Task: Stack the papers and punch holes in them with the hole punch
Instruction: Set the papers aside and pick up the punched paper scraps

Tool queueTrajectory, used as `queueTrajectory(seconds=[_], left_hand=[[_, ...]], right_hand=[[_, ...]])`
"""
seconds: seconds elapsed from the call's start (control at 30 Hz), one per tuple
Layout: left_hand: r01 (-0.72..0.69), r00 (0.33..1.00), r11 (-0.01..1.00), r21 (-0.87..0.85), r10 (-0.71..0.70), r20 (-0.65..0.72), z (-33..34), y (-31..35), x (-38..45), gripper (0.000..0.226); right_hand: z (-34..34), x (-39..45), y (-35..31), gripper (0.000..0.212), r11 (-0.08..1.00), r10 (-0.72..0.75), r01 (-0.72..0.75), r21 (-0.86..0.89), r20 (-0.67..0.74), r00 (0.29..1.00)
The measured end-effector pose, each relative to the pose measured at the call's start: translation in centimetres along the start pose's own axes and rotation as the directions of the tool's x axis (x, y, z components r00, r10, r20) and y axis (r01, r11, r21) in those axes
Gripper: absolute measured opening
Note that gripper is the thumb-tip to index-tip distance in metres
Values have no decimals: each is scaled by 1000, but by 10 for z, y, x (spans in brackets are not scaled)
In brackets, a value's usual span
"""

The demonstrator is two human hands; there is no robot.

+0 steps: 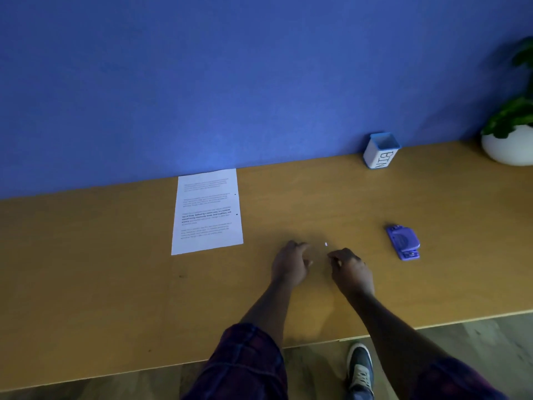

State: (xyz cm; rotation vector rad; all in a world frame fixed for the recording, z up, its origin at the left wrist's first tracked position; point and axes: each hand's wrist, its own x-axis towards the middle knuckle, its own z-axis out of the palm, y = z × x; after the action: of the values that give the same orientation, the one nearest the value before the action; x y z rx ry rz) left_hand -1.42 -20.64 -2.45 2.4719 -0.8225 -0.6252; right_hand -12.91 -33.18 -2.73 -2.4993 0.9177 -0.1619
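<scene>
Head view. Nearest the lens: plaid sleeves and two bare forearms reaching out over the near edge of the worktop (pixel 86 298).

Item 1, left hand (pixel 290 262): mid-worktop, fingers loosely curled, holding nothing that I can see.

Item 2, right hand (pixel 350 268): just beside the left, fingertips drawn together toward the surface; I cannot tell whether anything is pinched.

Item 3, white paper fleck (pixel 326 244): lying between the two hands, slightly beyond the fingertips, nearer the right.

Item 4, papers (pixel 207 210): printed stack flat on the worktop, far short edge touching the blue wall, long axis running from wall toward me. Two dark dots along the right long edge read as punched holes. Lies left and beyond the left hand, apart from it.

Item 5, hole punch (pixel 403 241): purple, flat, to the right of the right hand, near but untouched.

Item 6, bin (pixel 380 151): small white-and-blue tub at the back edge, beyond the punch.

I judge punching done; the fleck seems the next target, the right hand closer.
</scene>
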Motion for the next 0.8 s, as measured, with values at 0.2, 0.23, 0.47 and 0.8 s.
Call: queueTrajectory(seconds=[0.2, 0.23, 0.47, 0.8], left_hand=[[-29, 997, 995, 96, 21, 77, 16, 20, 10, 62], [-39, 997, 994, 99, 33, 67, 19, 23, 11, 61], [42, 994, 999, -16, -43, -104, 33, 32, 30, 36], [118, 964, 986, -119, -142, -225, 45, 44, 46, 12]], right_hand=[[-6, -1, 27, 16, 1000, 11, -8, -29, 100, 995], [-6, 0, 30, 15, 1000, -2, 5, -25, 116, 993], [-4, 4, 42, 28, 989, -143, 148, -9, 189, 971], [4, 7, 53, 10, 977, -204, 195, 82, 110, 973]])
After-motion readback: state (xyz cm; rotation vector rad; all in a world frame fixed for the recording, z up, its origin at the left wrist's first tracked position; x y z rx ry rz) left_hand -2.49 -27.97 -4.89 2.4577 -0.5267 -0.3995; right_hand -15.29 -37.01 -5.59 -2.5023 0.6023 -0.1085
